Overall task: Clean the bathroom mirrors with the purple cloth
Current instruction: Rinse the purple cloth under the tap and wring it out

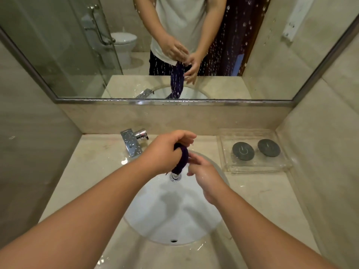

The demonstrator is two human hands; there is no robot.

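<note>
My left hand is closed around the top of the dark purple cloth, which hangs twisted over the white sink. My right hand is just right of the cloth, fingers spread, fingertips touching its side. The wall mirror spans the wall ahead, speckled with water drops on its right half, and reflects both hands and the hanging cloth.
A chrome faucet stands at the sink's back left. A clear tray with two dark round discs sits on the beige counter at the right. Tiled walls close in on both sides.
</note>
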